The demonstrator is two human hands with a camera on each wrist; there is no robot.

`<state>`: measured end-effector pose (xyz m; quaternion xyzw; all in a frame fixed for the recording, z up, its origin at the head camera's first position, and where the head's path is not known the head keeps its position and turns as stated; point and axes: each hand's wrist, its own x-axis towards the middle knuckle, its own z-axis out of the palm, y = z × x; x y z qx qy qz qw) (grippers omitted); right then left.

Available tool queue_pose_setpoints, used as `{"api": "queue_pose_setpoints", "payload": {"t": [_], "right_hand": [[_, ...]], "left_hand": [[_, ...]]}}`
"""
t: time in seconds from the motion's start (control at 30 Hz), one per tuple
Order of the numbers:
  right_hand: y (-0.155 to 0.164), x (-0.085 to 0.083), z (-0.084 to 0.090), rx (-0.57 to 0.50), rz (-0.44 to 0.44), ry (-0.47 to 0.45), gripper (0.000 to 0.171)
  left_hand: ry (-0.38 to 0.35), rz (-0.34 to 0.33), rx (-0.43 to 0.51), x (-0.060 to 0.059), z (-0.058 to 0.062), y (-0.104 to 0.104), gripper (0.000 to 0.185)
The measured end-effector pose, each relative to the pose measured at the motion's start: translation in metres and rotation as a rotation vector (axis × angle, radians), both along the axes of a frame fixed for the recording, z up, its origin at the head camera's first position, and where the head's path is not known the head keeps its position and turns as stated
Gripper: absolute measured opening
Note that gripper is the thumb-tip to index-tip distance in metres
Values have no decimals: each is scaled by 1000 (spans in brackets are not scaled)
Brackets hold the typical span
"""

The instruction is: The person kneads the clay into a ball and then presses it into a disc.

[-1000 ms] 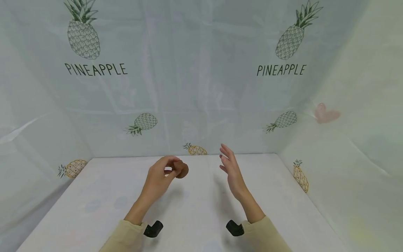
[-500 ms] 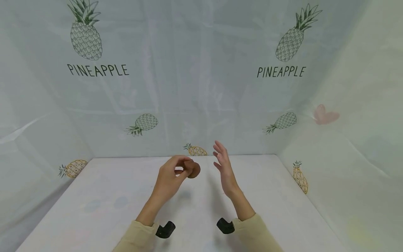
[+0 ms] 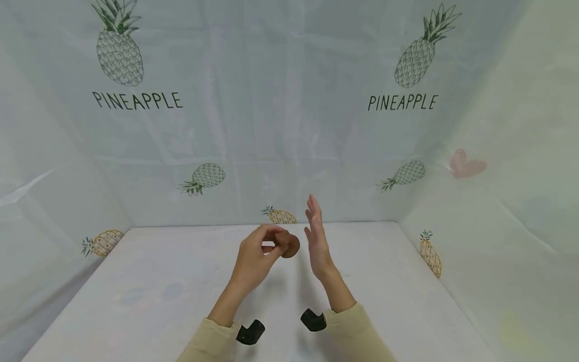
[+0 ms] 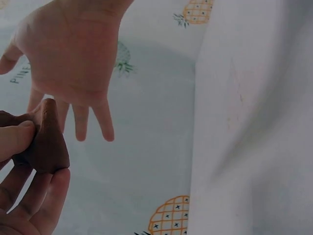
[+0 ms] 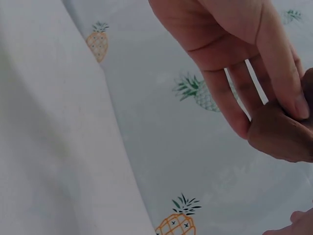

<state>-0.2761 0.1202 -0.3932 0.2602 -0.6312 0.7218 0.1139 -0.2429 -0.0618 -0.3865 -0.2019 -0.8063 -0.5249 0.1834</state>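
Observation:
My left hand [image 3: 253, 261] holds a brown, clay-like lump [image 3: 291, 245] above the table, thumb on one side and fingers on the other. In the left wrist view the lump [image 4: 50, 149] has a smooth surface with a raised ridge, and flares toward its lower end. Just to the right of it, my right hand [image 3: 318, 246] is upright with straight fingers, palm turned toward the lump, holding nothing. A small gap separates the two in the head view. Only some fingertips of the right hand [image 5: 296, 226] show in the right wrist view.
A white table [image 3: 172, 261] lies under both hands. Pale cloth walls [image 3: 289, 125] with printed pineapples rise behind it and on both sides. Black angled pieces [image 3: 251, 332] sit at the cuffs of both light sleeves [image 3: 210, 339].
My left hand has moved right with the brown lump. The right hand has shifted left and its fingers have straightened upward, so the gap between the hands has narrowed.

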Motion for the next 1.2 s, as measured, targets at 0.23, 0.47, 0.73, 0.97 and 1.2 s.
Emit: {"api": "queue_pose_setpoints", "payload": {"t": [0.23,0.47,0.73,0.97,1.2], "right_hand": [[-5,0,4,-59,31,38,68],[-10,-2,6,-132,32,-9,68],[-14,-3,8,-149,12,-12,67],[-13,2,10,-157,10,-4,67],[-18,12,18,-166,12,56,69]], "left_hand": [[-16,-16,43,-1,0,8,33],[-6,-56,70,-5,-2,18,33],[-34,-113,92,-3,-3,16,36],[-45,-166,101,1,-9,14,37],[30,-115,143,9,-3,16,19]]}}
